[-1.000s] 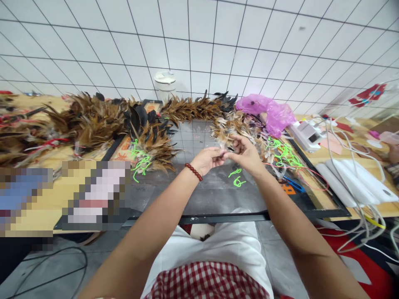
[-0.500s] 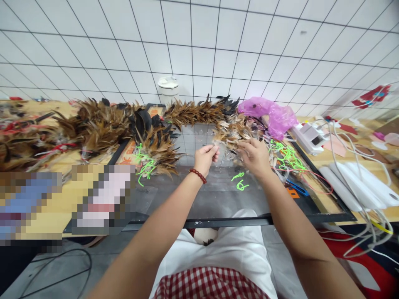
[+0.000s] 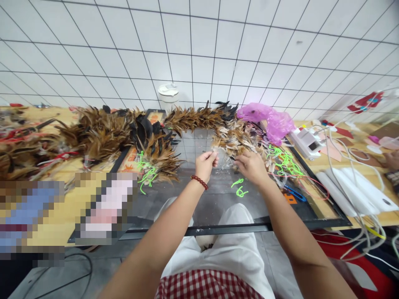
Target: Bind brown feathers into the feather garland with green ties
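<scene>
My left hand (image 3: 206,166), with a dark red bead bracelet on its wrist, is closed in a pinch over the dark glass-topped table (image 3: 199,199). A pale wisp of feather shows at its fingertips. My right hand (image 3: 252,167) is at the near edge of a pile of loose brown and white feathers (image 3: 238,139). Its fingers are curled together on a small dark feather. Bright green string pieces (image 3: 240,191) lie just below that hand, and a tangle of green string (image 3: 285,162) is to its right.
A feather garland (image 3: 199,116) lies along the back, beside a pink plastic bag (image 3: 268,120). More feather bundles (image 3: 96,133) fill the left. To the right are a blue cutter (image 3: 294,193), a white power adapter (image 3: 307,143) and cables. Another person's hand (image 3: 392,159) shows at the right edge.
The view has tilted up slightly, so the table sits lower in the picture. My right hand has shifted a little left and its fingers have drawn closer together. My left hand keeps its pinch.
</scene>
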The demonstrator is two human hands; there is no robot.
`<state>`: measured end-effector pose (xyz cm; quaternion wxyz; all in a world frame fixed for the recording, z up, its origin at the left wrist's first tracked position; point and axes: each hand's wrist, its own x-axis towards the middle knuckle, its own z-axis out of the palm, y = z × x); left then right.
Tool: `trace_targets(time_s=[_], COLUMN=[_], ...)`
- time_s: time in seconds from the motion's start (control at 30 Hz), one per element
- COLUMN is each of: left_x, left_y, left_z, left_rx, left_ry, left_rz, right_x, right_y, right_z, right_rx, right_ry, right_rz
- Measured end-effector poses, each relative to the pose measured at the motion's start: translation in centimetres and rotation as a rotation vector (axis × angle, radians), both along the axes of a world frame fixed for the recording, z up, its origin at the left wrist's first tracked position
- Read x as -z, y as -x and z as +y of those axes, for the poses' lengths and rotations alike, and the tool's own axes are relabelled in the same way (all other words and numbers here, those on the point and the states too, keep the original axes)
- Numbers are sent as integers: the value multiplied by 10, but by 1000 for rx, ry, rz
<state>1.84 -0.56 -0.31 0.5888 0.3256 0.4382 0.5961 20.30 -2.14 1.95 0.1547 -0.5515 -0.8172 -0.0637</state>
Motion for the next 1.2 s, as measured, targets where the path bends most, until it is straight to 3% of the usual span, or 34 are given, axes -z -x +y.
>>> trace_targets(time_s=[0.13,0.27,0.37,0.47,0.6,0.77,0.93,1.2], left_x=[2,4,4,3,2,3,2,1], left_y=[2,4,5,4,5,5,4,4], left_z=[0,2,2,2,1,1,2,1], left_rx=[8,3,3,0,7,22,25,40], left_ry=[-1,0,11,22,22,16,22,28], left_rz=[-24,-42,-48,-53,-65,-58,-47,-54], right_x=[-14,-39,-45,-37,-25,-35,-28,-18], right_y=[-15,-45,-48,-34,-22,-51,-61,-50], right_z=[-2,-19,-40,-55,-57,-57,-63,-17], right_rx=[69,180,333,435,431,345,319,329], right_ry=[65,380,423,472,486,442,398,395], right_rz=[93,237,88,-83,-187,-58,-140,-321])
